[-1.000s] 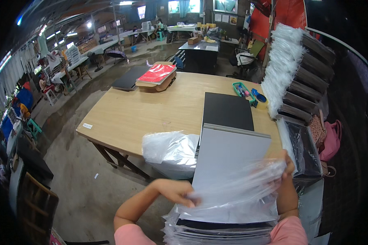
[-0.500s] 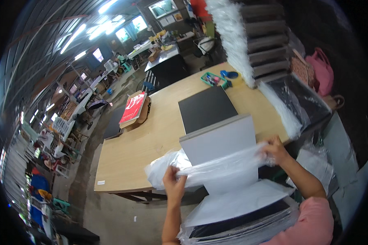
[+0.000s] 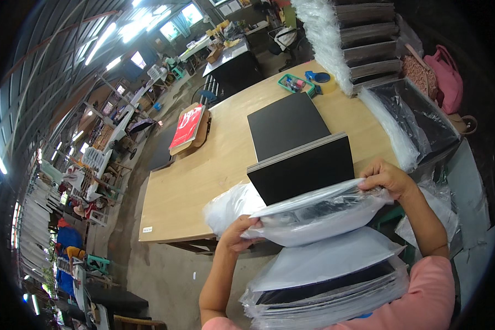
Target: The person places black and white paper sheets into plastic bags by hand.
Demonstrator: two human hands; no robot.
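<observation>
Since the earlier frame, the pale face has gone from the leaning board stack (image 3: pixel 308 173), which now shows black, and the clear plastic bag (image 3: pixel 319 220) has fuller sides. Both hands grasp that 1 bag: the left hand (image 3: pixel 239 234) pinches its left end, the right hand (image 3: pixel 388 180) its upper right corner. Behind the leaning stack, a black board block (image 3: pixel 289 124) lies flat on the wooden bench (image 3: pixel 220 159). Nearer the body is a pile of plastic-wrapped boards (image 3: pixel 335 297); a crumpled plastic bundle (image 3: pixel 231 209) sits near the left hand. Farther off are a green basket (image 3: pixel 287 87) and red booklet (image 3: pixel 188 127). Glare blurs the bag's contents; it hides the leaning stack's bottom.
</observation>
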